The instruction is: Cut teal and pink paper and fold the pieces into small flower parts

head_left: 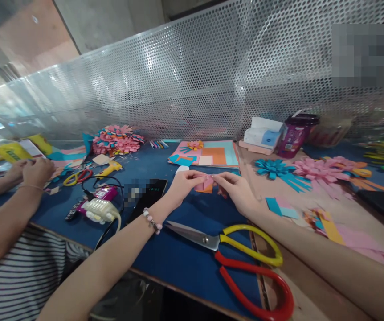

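Observation:
Between my two hands is a small piece of pink paper (207,183). My left hand (184,186) pinches its left side, and my right hand (234,189) grips the right side with thumb and forefinger. Just beneath the pink piece shows a bit of orange paper (206,190); whether it is held too I cannot tell. Large scissors (208,241) with one yellow and one red handle lie partly open on the blue table, nearer to me than my hands. A phone (150,196) rests left of my left wrist.
Sheets of coloured paper (214,154) lie beyond my hands. To the right are paper flowers (274,168), a purple cup (298,136) and a tissue pack (262,136). A power strip (100,209) with cables and a yellow glue gun (110,168) sit left. A co-worker's hands (36,171) work farther left.

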